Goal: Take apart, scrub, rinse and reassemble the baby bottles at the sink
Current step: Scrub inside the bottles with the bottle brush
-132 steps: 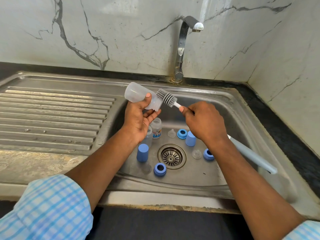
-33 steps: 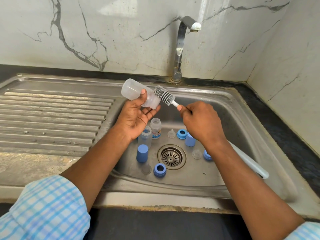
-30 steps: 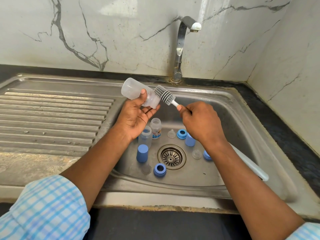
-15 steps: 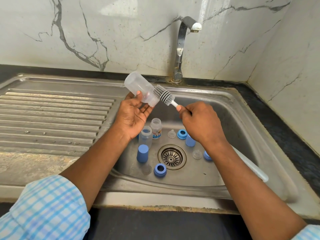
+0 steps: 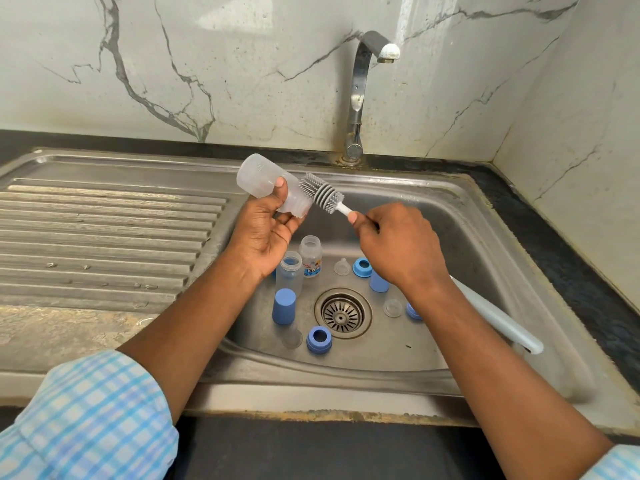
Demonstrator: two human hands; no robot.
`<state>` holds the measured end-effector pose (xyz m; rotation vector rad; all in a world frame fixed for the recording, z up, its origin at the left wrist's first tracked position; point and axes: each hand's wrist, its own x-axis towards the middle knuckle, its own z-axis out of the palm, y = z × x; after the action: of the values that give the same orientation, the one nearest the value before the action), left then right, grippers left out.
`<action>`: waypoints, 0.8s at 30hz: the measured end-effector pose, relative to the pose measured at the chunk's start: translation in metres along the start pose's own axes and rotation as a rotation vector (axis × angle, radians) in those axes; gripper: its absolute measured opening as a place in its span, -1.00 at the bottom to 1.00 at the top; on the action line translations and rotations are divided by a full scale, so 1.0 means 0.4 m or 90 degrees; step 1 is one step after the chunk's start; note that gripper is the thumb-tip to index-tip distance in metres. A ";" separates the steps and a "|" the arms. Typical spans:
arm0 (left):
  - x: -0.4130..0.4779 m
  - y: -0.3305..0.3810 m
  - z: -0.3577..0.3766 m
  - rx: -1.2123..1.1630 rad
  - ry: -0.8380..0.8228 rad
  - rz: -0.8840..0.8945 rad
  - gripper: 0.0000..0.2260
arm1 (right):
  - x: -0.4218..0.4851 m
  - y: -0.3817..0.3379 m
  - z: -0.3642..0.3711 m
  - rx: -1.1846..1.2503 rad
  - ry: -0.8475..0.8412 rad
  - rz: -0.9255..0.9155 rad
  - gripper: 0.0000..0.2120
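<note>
My left hand (image 5: 266,233) holds a clear baby bottle (image 5: 263,180) on its side above the sink basin (image 5: 485,258), thumb on top, its open neck pointing down to the right. My right hand (image 5: 394,247) grips the bottle brush (image 5: 322,194) by its handle; the grey bristle head lies against the outside of the bottle near its neck. On the basin floor stand two more clear bottles (image 5: 289,271), one with a printed label (image 5: 310,251). Around the drain (image 5: 343,313) lie blue caps (image 5: 284,306), blue collar rings (image 5: 318,339) and clear teats (image 5: 393,308).
A chrome tap (image 5: 360,98) rises behind the basin, its spout dry. A ribbed steel draining board (image 5: 104,237) lies to the left. Marble walls close the back and right sides. A dark counter strip (image 5: 571,244) runs along the right.
The bottle in my left hand has tipped and shifted slightly. The brush head has stayed against its neck end, sliding a little along the outside.
</note>
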<state>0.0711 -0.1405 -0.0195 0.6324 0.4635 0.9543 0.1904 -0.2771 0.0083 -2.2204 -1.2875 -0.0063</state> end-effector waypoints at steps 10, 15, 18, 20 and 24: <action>0.007 0.004 -0.005 0.030 -0.026 0.025 -0.74 | 0.000 -0.003 -0.005 0.038 -0.007 0.017 -0.55; 0.011 0.015 -0.008 0.017 -0.020 0.017 -0.67 | -0.007 -0.021 0.004 0.004 0.003 0.006 -0.53; 0.003 0.008 0.000 0.018 -0.015 -0.005 -0.64 | -0.002 -0.017 0.001 0.012 0.021 0.024 -0.57; 0.000 0.006 0.004 0.011 -0.018 -0.011 -0.62 | -0.001 -0.015 0.005 0.016 0.029 0.035 -0.58; -0.003 0.005 0.004 0.012 -0.022 -0.013 -0.62 | 0.006 -0.016 0.014 0.019 0.034 0.055 -0.58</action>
<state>0.0704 -0.1412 -0.0168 0.6587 0.4477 0.9193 0.1848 -0.2701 0.0072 -2.2336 -1.1553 -0.0127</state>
